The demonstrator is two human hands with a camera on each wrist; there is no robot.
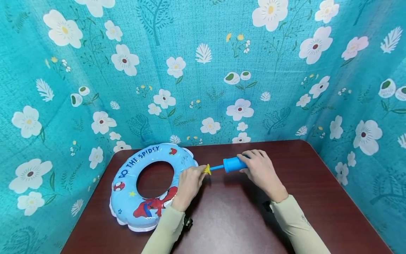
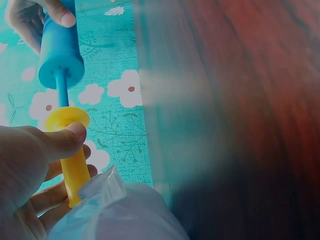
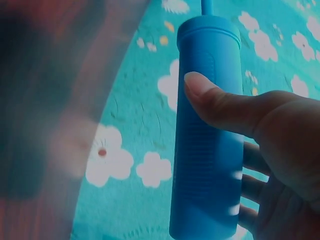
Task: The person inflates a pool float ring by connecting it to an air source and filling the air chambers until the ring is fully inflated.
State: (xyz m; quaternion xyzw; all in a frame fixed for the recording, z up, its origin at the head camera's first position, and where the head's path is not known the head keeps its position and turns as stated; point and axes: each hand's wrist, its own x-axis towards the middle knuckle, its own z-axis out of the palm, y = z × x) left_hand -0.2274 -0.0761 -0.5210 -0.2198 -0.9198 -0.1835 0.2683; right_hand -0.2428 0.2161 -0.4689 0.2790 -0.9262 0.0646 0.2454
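A blue hand pump (image 1: 233,164) is held between both hands above the table. My right hand (image 1: 261,173) grips its ribbed blue barrel (image 3: 207,165), thumb lying along the side. A thin blue rod (image 2: 61,90) joins the barrel to a yellow flanged, tapered nozzle (image 2: 75,170). My left hand (image 1: 189,185) pinches this nozzle just below the flange, with the thumb (image 2: 70,141) on top. Beside the left hand lies an inflated light-blue swim ring (image 1: 127,197) with cartoon prints and lettering. Its clear plastic edge (image 2: 135,215) shows near the nozzle tip in the left wrist view.
The dark reddish-brown table (image 1: 228,218) has rounded far corners. A teal flowered curtain (image 1: 203,88) hangs close behind it and along both sides. The ring takes up the table's left part.
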